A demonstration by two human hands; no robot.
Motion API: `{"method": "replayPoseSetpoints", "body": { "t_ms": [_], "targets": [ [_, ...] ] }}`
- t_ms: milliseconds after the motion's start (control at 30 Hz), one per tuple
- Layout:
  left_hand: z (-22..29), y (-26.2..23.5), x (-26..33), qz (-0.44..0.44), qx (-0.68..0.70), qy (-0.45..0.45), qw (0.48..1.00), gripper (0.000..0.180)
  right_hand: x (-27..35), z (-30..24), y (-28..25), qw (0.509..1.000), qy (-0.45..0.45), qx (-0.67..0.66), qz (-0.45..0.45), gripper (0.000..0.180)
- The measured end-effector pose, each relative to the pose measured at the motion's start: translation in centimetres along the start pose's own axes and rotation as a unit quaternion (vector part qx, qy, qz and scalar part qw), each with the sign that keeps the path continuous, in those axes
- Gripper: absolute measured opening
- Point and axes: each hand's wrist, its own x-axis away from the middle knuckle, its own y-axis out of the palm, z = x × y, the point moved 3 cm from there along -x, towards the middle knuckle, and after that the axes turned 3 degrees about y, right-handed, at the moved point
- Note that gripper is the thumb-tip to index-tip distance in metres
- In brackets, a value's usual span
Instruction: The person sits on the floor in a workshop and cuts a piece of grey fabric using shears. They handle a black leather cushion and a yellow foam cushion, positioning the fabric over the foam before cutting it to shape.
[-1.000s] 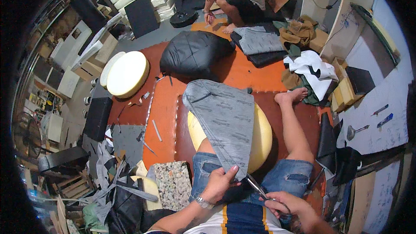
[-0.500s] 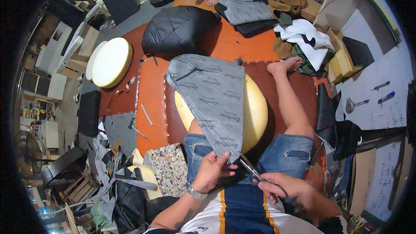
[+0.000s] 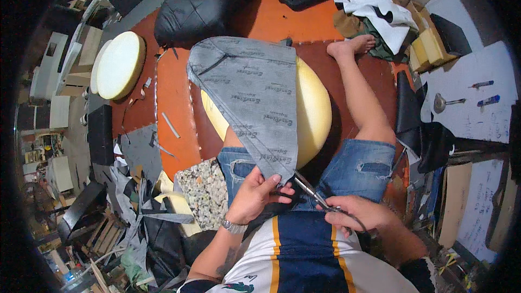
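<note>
A folded grey fabric piece (image 3: 255, 97), its backing printed with dark lettering, spreads over a round yellow foam cushion (image 3: 317, 114) between my legs. It narrows to a near corner, and there my left hand (image 3: 255, 194) pinches it between thumb and fingers. My right hand (image 3: 359, 216) grips scissors (image 3: 311, 190) by their dark handles. The blades point up and left, with their tips at the fabric's right edge, close to my left fingertips. Whether the blades are parted is hard to make out.
A black quilted cushion (image 3: 203, 11) sits beyond the fabric. Round pale foam pads (image 3: 120, 65) lie at the left. Speckled foam (image 3: 203, 189) and fabric scraps (image 3: 127, 198) crowd my left knee. White cloth (image 3: 380, 13) is heaped far right, above a white board (image 3: 467, 111) bearing tools.
The whole scene sits higher in the picture as my head view has shifted. My left hand still pinches the fabric corner, and the scissors stay close to its edge.
</note>
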Motion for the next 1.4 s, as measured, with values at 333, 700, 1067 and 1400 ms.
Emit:
{"method": "replayPoseSetpoints", "body": {
  "t_ms": [333,700,1067,1400],
  "targets": [
    [-0.1,0.2,-0.1,-0.002,-0.044,0.016,0.999,0.027,-0.6,-1.3,-0.6,0.998,0.023,0.051,-0.021,0.049],
    [-0.5,-0.4,-0.3,-0.017,-0.033,0.027,0.999,0.027,-2.9,-2.4,-0.2,0.992,-0.038,0.112,0.032,0.06],
    [-0.5,-0.5,-0.4,-0.03,-0.035,0.035,0.998,0.035,-3.6,0.5,1.0,0.988,-0.105,0.037,0.109,0.042],
    [-0.4,-0.6,-0.5,-0.048,-0.069,0.041,0.996,0.042,-4.6,-1.8,1.6,0.984,-0.137,-0.009,0.11,0.032]
  ]
}}
